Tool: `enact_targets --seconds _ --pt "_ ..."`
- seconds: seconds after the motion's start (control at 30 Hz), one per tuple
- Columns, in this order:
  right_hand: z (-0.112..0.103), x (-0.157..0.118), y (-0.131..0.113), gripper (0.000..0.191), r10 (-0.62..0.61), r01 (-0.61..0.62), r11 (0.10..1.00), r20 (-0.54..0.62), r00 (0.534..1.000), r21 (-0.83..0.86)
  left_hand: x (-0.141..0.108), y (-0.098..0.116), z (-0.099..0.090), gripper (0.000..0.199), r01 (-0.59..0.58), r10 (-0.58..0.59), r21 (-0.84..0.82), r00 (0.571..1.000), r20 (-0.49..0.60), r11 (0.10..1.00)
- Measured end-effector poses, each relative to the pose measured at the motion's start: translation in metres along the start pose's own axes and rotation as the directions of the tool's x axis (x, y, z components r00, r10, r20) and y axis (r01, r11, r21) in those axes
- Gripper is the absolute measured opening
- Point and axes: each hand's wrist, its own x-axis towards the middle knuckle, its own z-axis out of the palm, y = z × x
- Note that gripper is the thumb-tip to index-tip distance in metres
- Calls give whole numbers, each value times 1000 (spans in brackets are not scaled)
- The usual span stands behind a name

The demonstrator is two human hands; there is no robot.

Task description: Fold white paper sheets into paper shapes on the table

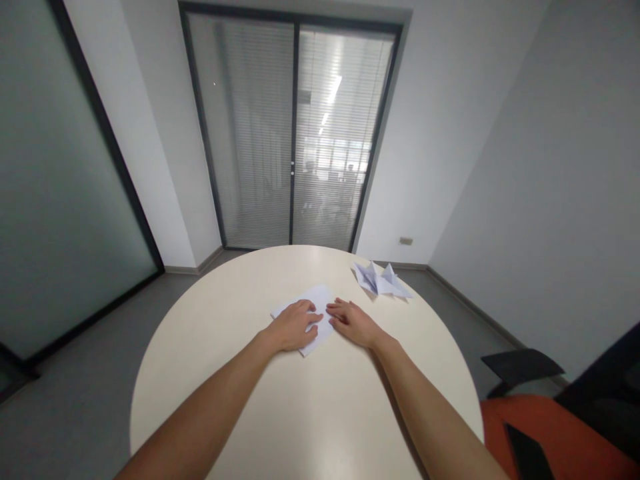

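A folded sheet of white paper (320,293) lies flat near the middle of the round table. My left hand (295,325) rests on its left part, palm down and fingers spread, covering some of the sheet. At the paper's right edge is my right hand (354,321), with its fingertips on the sheet and its fingers slightly apart. Neither hand is closed around anything. Farther back on the right, folded white paper shapes (381,281) with pointed tips stand close together.
The round cream table (200,347) fills the lower middle. An orange chair (560,433) with black armrests stands at its right. Behind the table are a glass door (255,133) with blinds and pale walls.
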Motion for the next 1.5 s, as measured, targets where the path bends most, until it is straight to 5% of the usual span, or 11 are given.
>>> enact_targets --seconds 0.37,0.87,1.17,1.5 --pt "-2 -1 8 39 39 -37 994 17 999 -99 -7 -3 2 80 6 10 -89 986 169 996" --pt "-5 -1 2 31 -142 144 989 -64 988 26 -8 -8 11 72 -9 21 -90 991 133 996" --pt "-1 -2 9 29 -19 22 999 -80 997 40 -8 -4 6 51 -98 99 -73 995 4 992" --pt "2 -1 19 31 -54 55 998 -78 995 9 -9 -7 -2 64 -97 104 -155 994 38 983"
